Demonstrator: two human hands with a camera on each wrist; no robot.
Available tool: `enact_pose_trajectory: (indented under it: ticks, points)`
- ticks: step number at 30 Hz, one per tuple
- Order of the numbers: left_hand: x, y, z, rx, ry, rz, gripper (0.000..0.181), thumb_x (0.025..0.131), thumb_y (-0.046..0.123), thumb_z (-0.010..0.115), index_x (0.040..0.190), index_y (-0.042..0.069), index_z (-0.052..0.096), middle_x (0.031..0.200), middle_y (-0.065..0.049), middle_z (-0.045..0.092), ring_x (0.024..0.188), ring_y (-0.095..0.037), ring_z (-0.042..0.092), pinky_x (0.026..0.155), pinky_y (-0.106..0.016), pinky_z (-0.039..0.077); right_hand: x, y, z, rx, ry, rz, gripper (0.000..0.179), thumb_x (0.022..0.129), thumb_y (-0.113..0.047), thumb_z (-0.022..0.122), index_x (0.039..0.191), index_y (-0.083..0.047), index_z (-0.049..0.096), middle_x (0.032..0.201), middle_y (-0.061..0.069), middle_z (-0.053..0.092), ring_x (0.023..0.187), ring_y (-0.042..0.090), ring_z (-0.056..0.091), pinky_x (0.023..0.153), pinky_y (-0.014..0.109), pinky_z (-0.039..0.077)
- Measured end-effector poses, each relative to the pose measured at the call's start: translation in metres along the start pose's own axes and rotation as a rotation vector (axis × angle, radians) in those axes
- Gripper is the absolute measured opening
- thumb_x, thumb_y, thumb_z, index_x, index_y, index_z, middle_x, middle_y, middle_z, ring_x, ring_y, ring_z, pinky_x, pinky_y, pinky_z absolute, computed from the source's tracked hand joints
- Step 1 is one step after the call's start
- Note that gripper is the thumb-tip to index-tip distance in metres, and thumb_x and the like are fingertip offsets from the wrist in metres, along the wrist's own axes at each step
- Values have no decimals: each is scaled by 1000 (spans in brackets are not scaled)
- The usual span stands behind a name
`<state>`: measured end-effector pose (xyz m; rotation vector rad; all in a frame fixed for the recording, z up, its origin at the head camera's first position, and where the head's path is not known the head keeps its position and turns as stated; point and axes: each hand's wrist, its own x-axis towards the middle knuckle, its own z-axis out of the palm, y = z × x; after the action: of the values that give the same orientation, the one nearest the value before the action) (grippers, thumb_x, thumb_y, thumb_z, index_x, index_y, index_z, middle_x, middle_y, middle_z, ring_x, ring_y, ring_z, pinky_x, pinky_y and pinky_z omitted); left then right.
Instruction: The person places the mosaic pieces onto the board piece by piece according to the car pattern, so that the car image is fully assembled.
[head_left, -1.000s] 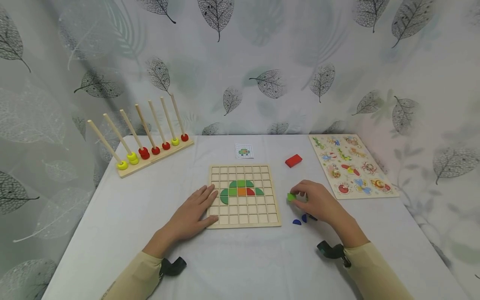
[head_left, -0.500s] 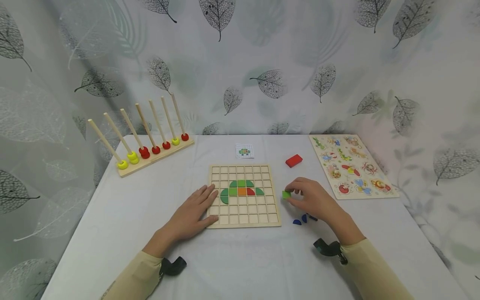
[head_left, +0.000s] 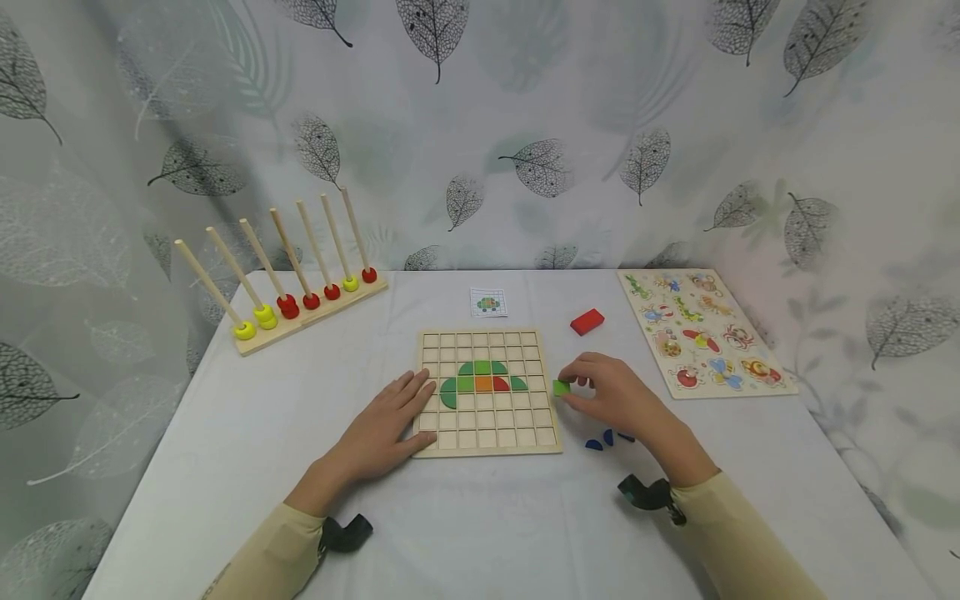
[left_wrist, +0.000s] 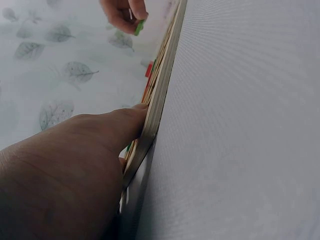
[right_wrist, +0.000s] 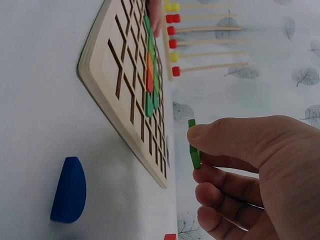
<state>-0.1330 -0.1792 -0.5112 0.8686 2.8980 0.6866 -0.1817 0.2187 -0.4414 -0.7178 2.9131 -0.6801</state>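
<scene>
A wooden grid board (head_left: 486,423) lies on the white table, with green, orange and red tiles set in its middle rows. My left hand (head_left: 384,427) rests spread on the board's left edge; in the left wrist view its thumb lies on the near rim. At the board's right edge my right hand (head_left: 617,395) pinches a light green square tile (head_left: 561,388) between thumb and fingers. The right wrist view shows this green tile (right_wrist: 194,144) almost edge-on, held above the table. Below that hand lie several blue pieces, among them a blue half-round tile (head_left: 594,445).
A small picture card (head_left: 489,302) lies behind the board, and a red block (head_left: 587,322) to its right. At the back left stands a peg rack (head_left: 315,315) with red and yellow beads. A wooden animal puzzle board (head_left: 705,333) lies at the back right.
The right hand has moved left with the green tile, from above the blue pieces to the board's right edge. The left hand has stayed in place.
</scene>
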Motion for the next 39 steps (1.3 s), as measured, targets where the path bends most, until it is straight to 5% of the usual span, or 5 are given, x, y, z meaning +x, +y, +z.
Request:
enact_pose_trajectory:
  ticks: [39]
  points:
    - [0,0,0,-5,2,7,83,107,50,64,170,5,33,179,-11,23,165,-34,16,132,-52,18,32,-41,21,75,-41,-140,25,92,-17,90,115,-16,81,105,-8,69,98,17,63,84,31,59]
